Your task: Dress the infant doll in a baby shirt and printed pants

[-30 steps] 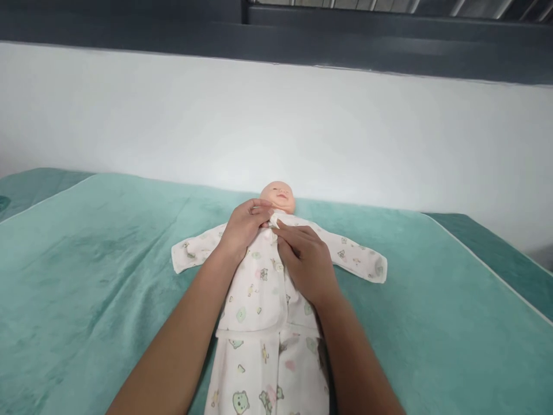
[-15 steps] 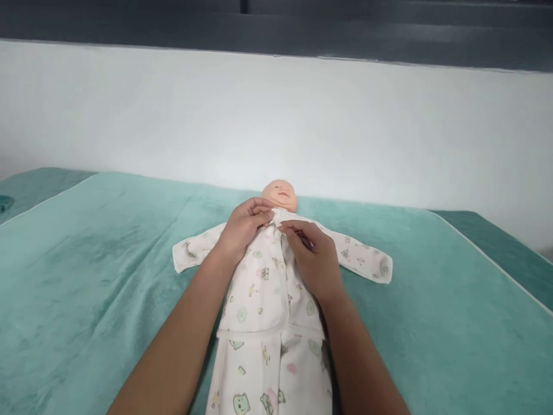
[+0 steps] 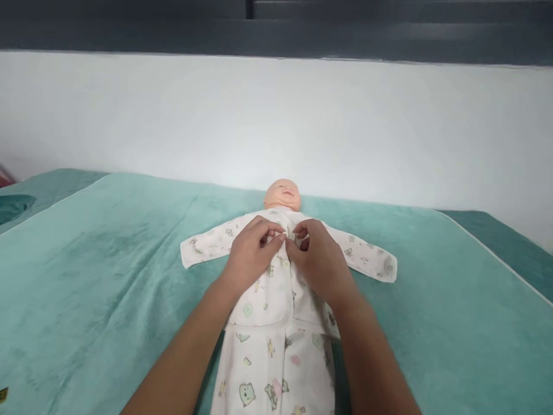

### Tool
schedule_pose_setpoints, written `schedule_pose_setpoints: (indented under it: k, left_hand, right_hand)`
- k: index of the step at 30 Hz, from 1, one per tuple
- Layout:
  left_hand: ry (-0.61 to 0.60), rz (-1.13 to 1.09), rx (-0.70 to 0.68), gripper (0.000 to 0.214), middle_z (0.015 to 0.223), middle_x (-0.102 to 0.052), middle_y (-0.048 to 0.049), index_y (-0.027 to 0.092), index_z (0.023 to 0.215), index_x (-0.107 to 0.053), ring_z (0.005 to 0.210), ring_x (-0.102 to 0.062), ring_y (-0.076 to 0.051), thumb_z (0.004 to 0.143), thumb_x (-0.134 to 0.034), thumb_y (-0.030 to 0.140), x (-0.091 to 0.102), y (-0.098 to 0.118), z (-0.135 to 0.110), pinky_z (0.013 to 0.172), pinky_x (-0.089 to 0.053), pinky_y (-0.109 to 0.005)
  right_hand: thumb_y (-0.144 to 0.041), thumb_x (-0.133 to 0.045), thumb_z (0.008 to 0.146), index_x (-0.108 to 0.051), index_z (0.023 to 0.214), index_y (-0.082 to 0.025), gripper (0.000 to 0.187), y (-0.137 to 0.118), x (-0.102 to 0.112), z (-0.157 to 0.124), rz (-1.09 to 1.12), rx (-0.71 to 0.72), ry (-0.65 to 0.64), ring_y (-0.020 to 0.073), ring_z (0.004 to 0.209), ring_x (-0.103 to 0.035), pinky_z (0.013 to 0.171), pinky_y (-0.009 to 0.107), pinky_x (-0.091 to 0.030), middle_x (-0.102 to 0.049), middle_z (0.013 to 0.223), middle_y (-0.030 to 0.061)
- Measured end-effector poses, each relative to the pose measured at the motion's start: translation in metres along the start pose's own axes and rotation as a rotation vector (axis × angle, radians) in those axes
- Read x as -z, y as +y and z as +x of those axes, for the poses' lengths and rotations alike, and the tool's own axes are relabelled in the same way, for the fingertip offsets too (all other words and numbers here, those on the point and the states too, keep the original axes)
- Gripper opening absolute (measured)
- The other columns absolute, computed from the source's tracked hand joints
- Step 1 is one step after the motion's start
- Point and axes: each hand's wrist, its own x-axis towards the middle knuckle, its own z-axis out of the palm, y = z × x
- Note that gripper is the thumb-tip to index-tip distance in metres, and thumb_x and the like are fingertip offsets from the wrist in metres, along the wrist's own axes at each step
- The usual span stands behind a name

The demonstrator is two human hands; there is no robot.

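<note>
A baby doll lies on its back, head at the far end, arms spread to both sides. It wears a white printed baby shirt with a front opening and matching trousers. My left hand pinches the shirt's front edge at the upper chest between thumb and fingers. Just across the opening, my right hand pinches the other edge. The fingertips of both hands almost meet. A small pale button shows on the front edge below them; what lies between the fingertips is largely hidden.
A green plush blanket covers the surface under the doll, with creases on the left. Behind it rises a white wall with a dark band above. A small dark-and-yellow item sits at the lower left edge.
Both hands have moved from the collar down to the upper chest of the shirt. The collar is now uncovered and lies together at the neck. The view has shifted slightly.
</note>
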Motion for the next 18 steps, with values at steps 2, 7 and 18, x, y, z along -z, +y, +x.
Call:
schedule_pose_setpoints:
  k: [2,7,18]
  left_hand:
    - [-0.004,-0.024,-0.004,0.014,0.084,-0.058,-0.0018,0.024,0.085,-0.07,0.072,-0.05,-0.015,0.084,-0.061,0.033,0.0,-0.002,0.003,0.067,-0.039,-0.028]
    - [-0.054,-0.145,0.07,0.018,0.072,-0.055,0.0009,0.021,0.082,-0.067,0.067,-0.047,-0.014,0.084,-0.061,0.038,0.001,-0.006,0.009,0.065,-0.037,-0.027]
    - [0.079,-0.16,0.026,0.017,0.071,-0.055,0.0024,0.021,0.084,-0.06,0.063,-0.044,-0.012,0.087,-0.058,0.037,0.0,-0.012,0.002,0.062,-0.037,-0.025]
  right_hand:
    - [-0.038,-0.054,0.083,-0.048,0.087,-0.023,0.017,-0.002,-0.003,0.0,-0.051,-0.034,0.015,0.016,0.065,-0.052,0.057,0.028,-0.033,-0.059,0.085,0.001]
    - [-0.041,-0.053,0.084,-0.045,0.078,-0.023,0.02,-0.007,-0.009,0.005,-0.141,-0.042,0.026,0.0173,0.065,-0.05,0.06,0.03,-0.031,-0.06,0.08,0.0025]
    - [-0.031,-0.058,0.074,-0.062,0.071,-0.021,0.011,0.014,0.002,0.011,0.62,-0.244,-0.081,0.0108,0.054,-0.041,0.053,0.026,-0.03,-0.05,0.056,-0.0052]
